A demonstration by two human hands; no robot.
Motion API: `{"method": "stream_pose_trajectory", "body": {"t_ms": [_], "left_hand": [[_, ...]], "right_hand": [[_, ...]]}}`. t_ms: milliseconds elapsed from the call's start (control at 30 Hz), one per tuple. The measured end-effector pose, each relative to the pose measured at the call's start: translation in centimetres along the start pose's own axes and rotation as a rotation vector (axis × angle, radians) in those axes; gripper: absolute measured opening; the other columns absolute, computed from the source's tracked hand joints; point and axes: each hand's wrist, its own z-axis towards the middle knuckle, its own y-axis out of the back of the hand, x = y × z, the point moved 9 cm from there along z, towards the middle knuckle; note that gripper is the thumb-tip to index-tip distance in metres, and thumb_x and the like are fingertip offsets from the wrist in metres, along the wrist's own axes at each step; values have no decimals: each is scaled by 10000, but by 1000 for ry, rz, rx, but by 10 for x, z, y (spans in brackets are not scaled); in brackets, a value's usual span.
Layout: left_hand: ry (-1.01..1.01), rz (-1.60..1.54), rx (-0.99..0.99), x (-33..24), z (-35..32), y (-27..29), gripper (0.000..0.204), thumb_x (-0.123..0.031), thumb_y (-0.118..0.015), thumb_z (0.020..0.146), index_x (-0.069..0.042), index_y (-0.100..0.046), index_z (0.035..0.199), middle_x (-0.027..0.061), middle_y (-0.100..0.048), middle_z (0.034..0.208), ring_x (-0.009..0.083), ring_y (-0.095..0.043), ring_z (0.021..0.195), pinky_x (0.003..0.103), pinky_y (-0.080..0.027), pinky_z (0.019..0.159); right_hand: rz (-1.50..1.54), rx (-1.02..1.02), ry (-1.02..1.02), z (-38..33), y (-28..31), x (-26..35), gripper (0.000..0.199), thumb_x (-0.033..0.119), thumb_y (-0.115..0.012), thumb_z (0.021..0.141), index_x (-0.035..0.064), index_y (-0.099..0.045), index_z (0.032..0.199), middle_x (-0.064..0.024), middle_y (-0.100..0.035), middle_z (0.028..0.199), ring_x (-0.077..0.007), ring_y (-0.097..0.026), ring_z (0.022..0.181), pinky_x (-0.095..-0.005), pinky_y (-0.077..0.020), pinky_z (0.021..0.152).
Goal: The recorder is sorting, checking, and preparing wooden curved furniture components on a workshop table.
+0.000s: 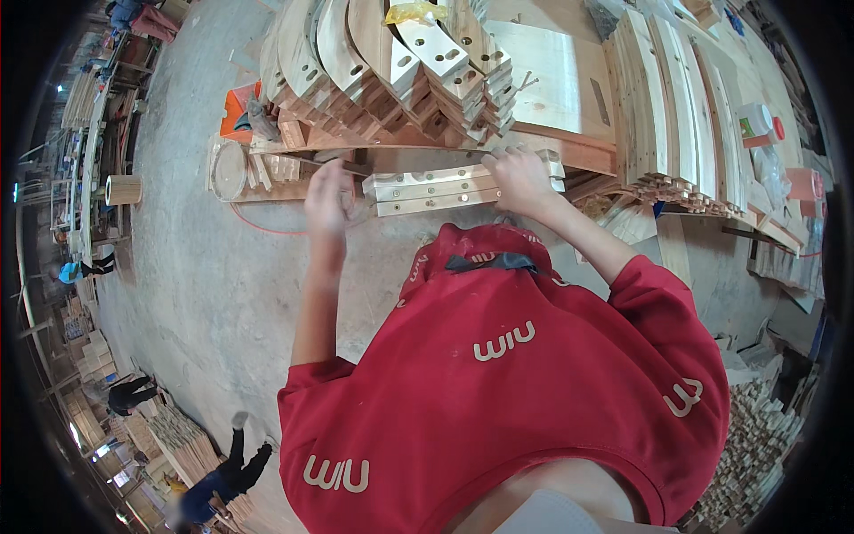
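Note:
Three pale wooden strips lie side by side in front of me at the bench edge, with round metal fittings set along their faces. My right hand is on their right part, its fingers curled over the wood. Just off their left end, my left hand is raised and smeared by motion, so its fingers cannot be made out. A thin dark bar runs behind the left hand; whether the hand touches it is unclear.
Stacked curved wooden pieces with drilled holes stand on the bench beyond. More long curved pieces are piled at right, near a white tub. An orange bin sits at far left. Another person is at lower left.

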Motion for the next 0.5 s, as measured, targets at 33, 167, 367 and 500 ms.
{"method": "stream_pose_trajectory", "body": {"t_ms": [33, 167, 367, 500], "left_hand": [[382, -524, 108, 45, 1, 7, 169, -130, -562, 844, -5, -545, 955, 56, -557, 783, 192, -553, 742, 289, -449, 706], [963, -1069, -244, 104, -35, 20, 152, -29, -471, 880, 56, -495, 1004, 126, -553, 956, 206, -548, 912, 306, -441, 893], [934, -1238, -314, 108, -48, 21, 169, -48, -536, 852, 32, -505, 998, 143, -549, 1026, 235, -524, 1043, 330, -439, 952], [823, -1237, -265, 99, -47, 20, 186, -108, -572, 841, -2, -527, 987, 97, -575, 1003, 215, -551, 992, 293, -496, 863]], "right_hand": [[11, 8, 3, 0, 2, 1, 456, 160, -750, 453, 61, -567, 859, -96, -574, 873, -256, -573, 838, -353, -449, 774], [-15, 0, 15, -2, -2, 2, 461, 166, -755, 453, 61, -569, 862, -96, -572, 880, -257, -572, 844, -351, -451, 773], [-14, 36, 24, -2, -7, 6, 463, 168, -757, 457, 65, -569, 867, -94, -572, 877, -256, -571, 855, -351, -454, 772], [-8, 48, 29, 0, -7, 8, 470, 168, -761, 454, 64, -567, 869, -91, -574, 872, -257, -570, 861, -352, -455, 773]]}}
